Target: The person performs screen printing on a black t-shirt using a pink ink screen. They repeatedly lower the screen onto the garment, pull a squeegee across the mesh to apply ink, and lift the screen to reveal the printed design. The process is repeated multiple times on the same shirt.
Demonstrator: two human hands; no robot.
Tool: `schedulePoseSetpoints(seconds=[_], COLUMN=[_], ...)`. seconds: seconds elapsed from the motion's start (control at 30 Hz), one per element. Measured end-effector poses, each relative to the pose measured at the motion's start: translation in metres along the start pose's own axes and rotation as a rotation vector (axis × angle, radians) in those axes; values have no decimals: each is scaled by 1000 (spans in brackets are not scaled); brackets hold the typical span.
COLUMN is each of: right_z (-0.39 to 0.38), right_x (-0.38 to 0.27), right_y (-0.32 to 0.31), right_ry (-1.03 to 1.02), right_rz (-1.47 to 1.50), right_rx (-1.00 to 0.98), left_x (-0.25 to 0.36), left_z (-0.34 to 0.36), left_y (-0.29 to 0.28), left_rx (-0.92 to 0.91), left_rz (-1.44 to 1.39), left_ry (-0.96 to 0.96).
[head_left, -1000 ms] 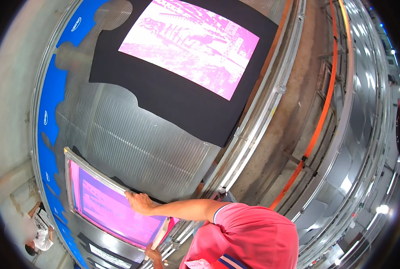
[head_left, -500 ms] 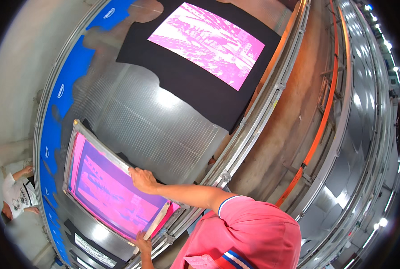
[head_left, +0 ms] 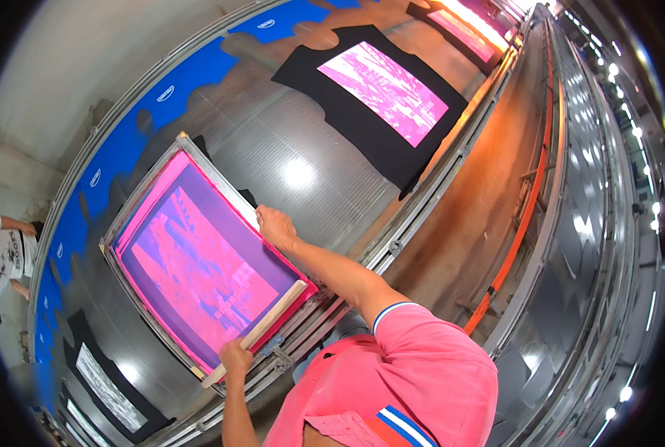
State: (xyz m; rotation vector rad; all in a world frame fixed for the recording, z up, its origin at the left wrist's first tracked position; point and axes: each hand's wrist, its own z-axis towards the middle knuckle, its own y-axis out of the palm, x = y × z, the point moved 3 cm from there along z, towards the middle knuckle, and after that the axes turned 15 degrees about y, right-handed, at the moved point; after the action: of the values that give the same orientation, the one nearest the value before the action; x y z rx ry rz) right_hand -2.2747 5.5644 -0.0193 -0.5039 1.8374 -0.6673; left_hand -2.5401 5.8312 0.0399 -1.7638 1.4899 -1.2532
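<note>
A screen-printing frame (head_left: 144, 177) with pink ink on its mesh (head_left: 198, 261) lies over the metal print table, with dark cloth edges showing from under it. My right hand (head_left: 274, 226) is closed around the frame's right-hand rail. Along the near end of the screen lies a long wooden-handled squeegee (head_left: 276, 311), with magenta ink beside it. My left hand (head_left: 237, 356) is closed on the squeegee's handle, near its middle. Farther up the table a black T-shirt (head_left: 362, 127) lies flat, bearing a pink and white print (head_left: 384, 93).
Another printed black shirt (head_left: 459, 37) lies near a bright glow at the far end. Black shirts with white prints (head_left: 109, 387) lie at lower left. Metal rails (head_left: 399, 242) edge the table; an orange pipe (head_left: 522, 231) runs right. A person in a white shirt (head_left: 8, 253) stands across the table.
The view has shifted, so more of the table's far end shows. My right hand still holds the frame and my left hand the squeegee; the frame appears larger and flatter in view.
</note>
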Motion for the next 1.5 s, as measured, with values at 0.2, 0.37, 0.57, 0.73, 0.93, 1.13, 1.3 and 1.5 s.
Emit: schedulePoseSetpoints(seconds=[0.2,0.37,0.57,0.73,0.93,1.13,1.3,1.5], right_z=[-1,12,10,6,18,107,187,218], right_x=[-10,28,6,-25,-181,-236,-269,-293], right_y=[3,28,13,8,7,87,110,132], right_ry=[2,24,-65,-348,-513,-712,-719,-719], right_rz=[-47,-109,-46,-211,-526,-1063,-943,-925], right_rx=[-17,-64,36,167,-700,-500,-295,-247], left_x=[-40,-78,-72,-105,-124,-168,-258,-327], left_z=[30,74,104,122,177,249,290,303], left_y=[8,46,27,-1,-132,-202,-268,-270], left_rx=[-173,-442,-654,-752,-232,389,321,302], left_rz=[-64,-107,-333,-350,-234,-5,19,153], left_ry=[9,152,174,212,22,209,57,-5])
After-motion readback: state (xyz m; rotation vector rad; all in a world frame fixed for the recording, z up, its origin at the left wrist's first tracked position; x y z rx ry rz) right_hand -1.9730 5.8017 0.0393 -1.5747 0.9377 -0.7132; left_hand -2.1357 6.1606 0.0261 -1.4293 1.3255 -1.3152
